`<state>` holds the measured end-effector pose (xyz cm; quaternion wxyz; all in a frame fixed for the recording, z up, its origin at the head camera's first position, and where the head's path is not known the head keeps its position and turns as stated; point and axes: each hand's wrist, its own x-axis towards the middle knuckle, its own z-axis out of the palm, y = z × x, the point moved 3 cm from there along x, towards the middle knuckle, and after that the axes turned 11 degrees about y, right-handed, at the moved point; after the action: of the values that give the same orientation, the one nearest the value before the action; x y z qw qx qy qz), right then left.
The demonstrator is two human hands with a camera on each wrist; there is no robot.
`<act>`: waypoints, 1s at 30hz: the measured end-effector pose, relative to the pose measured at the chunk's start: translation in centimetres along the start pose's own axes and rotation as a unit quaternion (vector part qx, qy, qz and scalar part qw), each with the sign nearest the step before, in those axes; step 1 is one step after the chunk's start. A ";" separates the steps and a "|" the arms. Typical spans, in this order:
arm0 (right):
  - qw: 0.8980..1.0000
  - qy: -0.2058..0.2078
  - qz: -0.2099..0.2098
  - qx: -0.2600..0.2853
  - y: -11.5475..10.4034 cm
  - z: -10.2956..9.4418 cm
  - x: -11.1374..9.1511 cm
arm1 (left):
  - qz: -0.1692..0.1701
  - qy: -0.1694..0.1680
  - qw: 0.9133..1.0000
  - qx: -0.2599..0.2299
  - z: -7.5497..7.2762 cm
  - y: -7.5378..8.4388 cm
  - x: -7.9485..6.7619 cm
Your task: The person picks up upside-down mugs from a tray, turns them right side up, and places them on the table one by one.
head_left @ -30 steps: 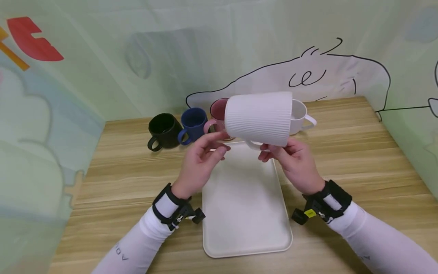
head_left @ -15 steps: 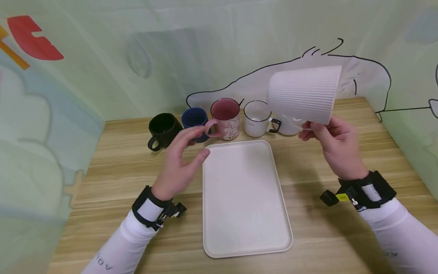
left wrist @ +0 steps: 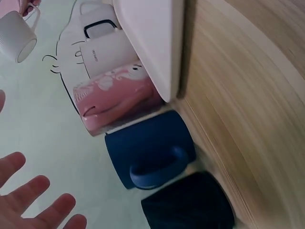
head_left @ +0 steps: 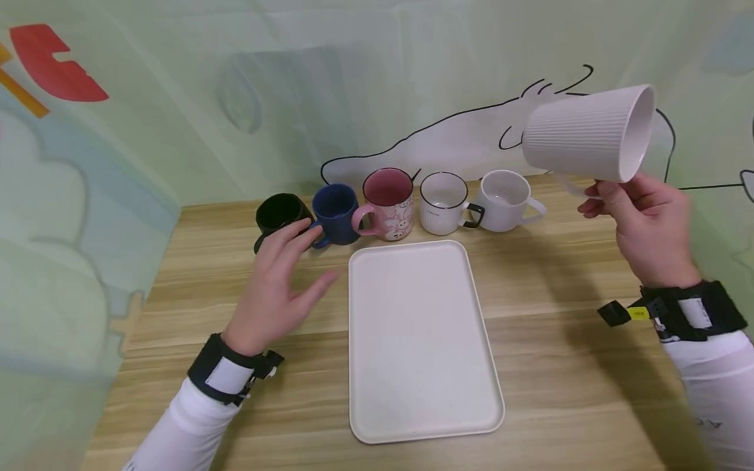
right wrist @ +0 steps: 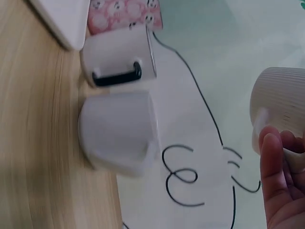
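Observation:
My right hand (head_left: 654,226) pinches the handle of a white ribbed mug (head_left: 583,134), which is held tipped on its side in the air at the back right, its mouth facing right. In the right wrist view the thumb and fingers meet at that mug's handle (right wrist: 294,160). My left hand (head_left: 273,291) hovers over the table left of the tray, fingers spread and holding nothing. Its fingertips overlap the black mug (head_left: 283,212) and the blue mug's handle in the head view; the left wrist view shows them apart from the blue mug (left wrist: 147,148).
A pink patterned mug (head_left: 391,209), a white mug with black rim and handle (head_left: 442,212) and a plain white mug (head_left: 502,203) continue the row along the back edge. A shallow white tray (head_left: 421,340) lies before them on the wooden table (head_left: 554,386). A printed curtain (head_left: 377,85) hangs behind.
My right hand has carried the ribbed mug right and up, uncovering the white mugs behind. My left hand has drawn away to the left, its fingers spreading.

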<state>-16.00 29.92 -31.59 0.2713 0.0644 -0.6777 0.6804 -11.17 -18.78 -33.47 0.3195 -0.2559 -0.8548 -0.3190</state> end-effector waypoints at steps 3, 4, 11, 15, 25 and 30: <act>0.995 0.010 -0.009 -0.094 0.5 -1.1 0.5 | 0.009 -0.004 1.000 0.024 -0.6 -0.2 -0.3; 0.991 0.012 -0.012 -0.134 0.6 -1.4 0.7 | 0.011 -0.007 0.999 0.032 -0.7 -0.3 -0.5; 0.962 0.010 0.016 -0.273 2.2 -3.8 1.7 | 0.028 -0.023 0.996 0.080 -1.9 -1.0 -1.5; 0.949 0.003 0.030 -0.312 2.9 -4.6 2.2 | 0.029 -0.038 0.994 0.099 -2.4 -1.5 -2.3; 0.889 -0.049 0.024 -0.454 4.2 -5.6 3.3 | 0.011 -0.061 0.989 0.135 -3.1 -2.5 -4.2; 0.878 -0.082 0.019 -0.471 4.7 -5.6 3.7 | 0.003 -0.074 0.987 0.141 -3.0 -2.8 -4.9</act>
<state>-19.71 36.63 -34.50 0.2002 -0.0280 -0.9391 0.2780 -8.51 -23.92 -36.23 0.2893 -0.2339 -0.9117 -0.1747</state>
